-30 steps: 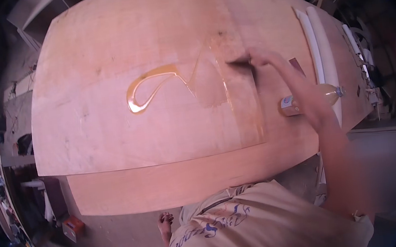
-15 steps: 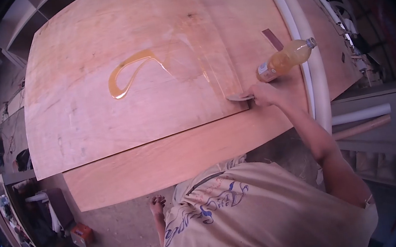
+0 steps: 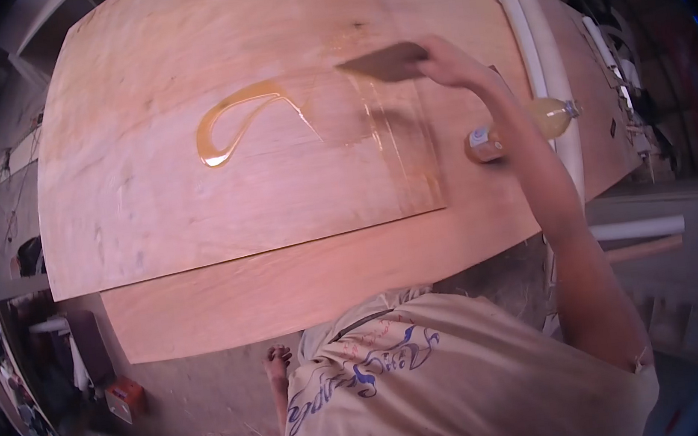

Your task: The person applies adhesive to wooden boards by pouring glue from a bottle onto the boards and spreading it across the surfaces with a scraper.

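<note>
My right hand (image 3: pixel 445 61) grips a flat dark spreader (image 3: pixel 387 62), held above the right part of the upper wooden sheet (image 3: pixel 158 205). A loop of glossy amber liquid (image 3: pixel 210 135) lies on that sheet, left of the spreader, and thin wet streaks run down near its right edge. Behind my right forearm a bottle (image 3: pixel 553 117) of yellowish liquid lies on its side or leans; which one I cannot tell. My left hand (image 3: pixel 277 360) hangs beside my shirt, below the table edge, fingers curled; what it holds, if anything, is too small to tell.
A second wooden sheet (image 3: pixel 204 308) sticks out under the first at the front. White rolls (image 3: pixel 531 42) lie along the right side. An orange box (image 3: pixel 126 400) stands on the floor at left, near a cluttered shelf (image 3: pixel 9 369).
The spreader in my right hand first came down to the sheet's front right corner, then rose away from there and up the sheet. The camera view has shifted.
</note>
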The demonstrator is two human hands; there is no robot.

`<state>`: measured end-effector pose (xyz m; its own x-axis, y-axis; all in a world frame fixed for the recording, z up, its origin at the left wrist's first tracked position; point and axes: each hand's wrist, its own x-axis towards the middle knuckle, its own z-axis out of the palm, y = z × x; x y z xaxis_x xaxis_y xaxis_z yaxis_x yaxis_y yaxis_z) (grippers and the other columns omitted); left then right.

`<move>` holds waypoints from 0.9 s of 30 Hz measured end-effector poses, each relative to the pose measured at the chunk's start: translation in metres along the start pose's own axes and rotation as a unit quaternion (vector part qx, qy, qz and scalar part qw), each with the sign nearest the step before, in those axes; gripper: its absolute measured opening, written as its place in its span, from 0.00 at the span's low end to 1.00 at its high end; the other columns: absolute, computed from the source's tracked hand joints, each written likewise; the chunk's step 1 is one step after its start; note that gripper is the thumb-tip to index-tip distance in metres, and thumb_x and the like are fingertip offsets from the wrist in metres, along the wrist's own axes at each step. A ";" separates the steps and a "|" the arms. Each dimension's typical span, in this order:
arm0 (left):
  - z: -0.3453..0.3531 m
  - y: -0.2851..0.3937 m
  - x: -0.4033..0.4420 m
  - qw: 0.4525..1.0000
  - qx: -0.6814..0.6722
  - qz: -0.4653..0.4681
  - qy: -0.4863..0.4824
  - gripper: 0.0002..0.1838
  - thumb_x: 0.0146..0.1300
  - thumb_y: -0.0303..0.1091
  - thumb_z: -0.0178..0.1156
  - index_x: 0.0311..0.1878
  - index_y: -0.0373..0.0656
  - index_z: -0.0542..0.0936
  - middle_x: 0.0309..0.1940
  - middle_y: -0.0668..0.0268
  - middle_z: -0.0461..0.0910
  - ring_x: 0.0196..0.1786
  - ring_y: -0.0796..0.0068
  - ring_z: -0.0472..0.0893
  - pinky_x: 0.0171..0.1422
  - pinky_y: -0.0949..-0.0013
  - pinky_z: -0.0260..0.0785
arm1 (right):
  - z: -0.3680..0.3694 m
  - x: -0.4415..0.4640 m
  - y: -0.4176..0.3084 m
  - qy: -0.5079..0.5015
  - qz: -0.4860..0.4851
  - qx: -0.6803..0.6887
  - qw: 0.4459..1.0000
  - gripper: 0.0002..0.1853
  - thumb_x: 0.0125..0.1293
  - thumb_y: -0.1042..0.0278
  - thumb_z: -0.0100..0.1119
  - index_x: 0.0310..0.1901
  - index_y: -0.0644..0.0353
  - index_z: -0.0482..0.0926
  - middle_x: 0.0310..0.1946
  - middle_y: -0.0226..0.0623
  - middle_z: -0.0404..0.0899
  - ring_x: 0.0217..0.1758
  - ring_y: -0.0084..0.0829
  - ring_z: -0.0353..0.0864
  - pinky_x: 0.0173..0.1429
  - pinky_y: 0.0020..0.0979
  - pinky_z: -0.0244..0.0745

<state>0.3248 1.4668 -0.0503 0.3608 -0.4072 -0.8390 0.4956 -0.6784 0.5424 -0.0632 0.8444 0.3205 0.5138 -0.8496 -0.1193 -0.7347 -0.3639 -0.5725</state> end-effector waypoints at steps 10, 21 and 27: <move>-0.030 -0.009 -0.053 0.992 0.112 0.059 0.009 0.19 0.70 0.46 0.52 0.54 0.42 0.71 0.40 0.61 0.82 0.39 0.73 0.80 0.41 0.69 0.73 | -0.002 0.201 -0.003 0.020 -0.027 -0.091 0.995 0.22 0.62 0.65 0.51 0.57 0.61 0.72 0.51 0.41 0.79 0.53 0.40 0.77 0.57 0.38 0.71; 0.002 -0.003 -0.020 0.996 0.063 -0.012 -0.060 0.19 0.69 0.45 0.55 0.55 0.42 0.70 0.40 0.62 0.81 0.39 0.73 0.79 0.41 0.69 0.73 | 0.034 -0.005 -0.033 0.261 -0.080 0.633 0.725 0.49 0.60 0.30 0.49 0.73 0.54 0.45 0.74 0.43 0.47 0.76 0.49 0.46 0.70 0.73 0.39; -0.028 0.045 -0.020 0.992 0.117 0.019 -0.049 0.20 0.68 0.44 0.56 0.56 0.42 0.69 0.39 0.62 0.81 0.39 0.73 0.79 0.42 0.68 0.73 | 0.066 -0.082 -0.003 0.143 -0.244 0.843 0.457 0.52 0.52 0.22 0.47 0.71 0.50 0.54 0.74 0.40 0.47 0.75 0.57 0.41 0.61 0.82 0.38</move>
<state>0.3623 1.4613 -0.0078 0.2909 -0.4855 -0.8244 0.2823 -0.7798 0.5588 -0.0741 0.9406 0.2783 0.1781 -0.9272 0.3295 0.9470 0.0706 -0.3134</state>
